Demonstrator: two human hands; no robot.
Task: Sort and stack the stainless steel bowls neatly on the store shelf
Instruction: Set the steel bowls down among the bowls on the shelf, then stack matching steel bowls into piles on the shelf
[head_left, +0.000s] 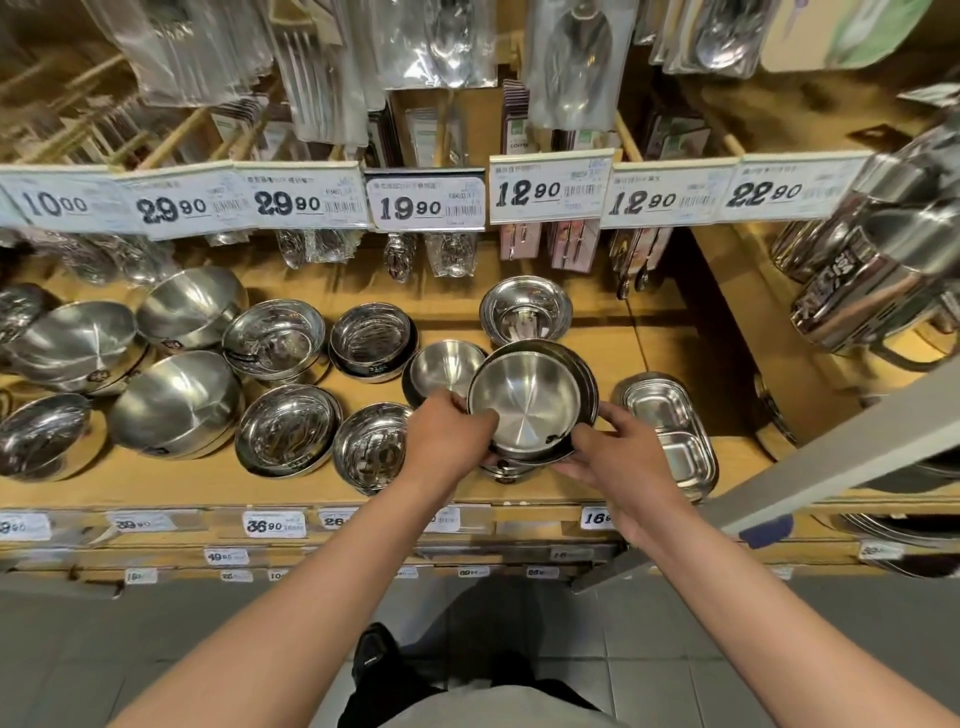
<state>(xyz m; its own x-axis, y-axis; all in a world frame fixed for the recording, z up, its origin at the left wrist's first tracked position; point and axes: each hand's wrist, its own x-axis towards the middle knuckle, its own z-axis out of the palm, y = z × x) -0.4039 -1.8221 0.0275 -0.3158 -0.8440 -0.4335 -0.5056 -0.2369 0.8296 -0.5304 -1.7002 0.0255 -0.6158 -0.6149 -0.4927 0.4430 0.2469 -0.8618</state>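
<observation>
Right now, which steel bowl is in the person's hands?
The tilted round stainless steel bowl right of centre, gripped by both the left hand and right hand; others sit untouched.

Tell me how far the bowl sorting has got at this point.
Partly done. Several nested stacks already stand on the wooden shelf, such as the small stack at the back. In hand: left hand and right hand grip the held bowls above another stack. Left: the tilted large bowls look unsorted.

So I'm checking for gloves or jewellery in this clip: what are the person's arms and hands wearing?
Nothing shows: the left hand and right hand are bare, with no gloves, rings, watch or bracelets visible. Both forearms are bare too; no sleeve reaches into view.
</observation>
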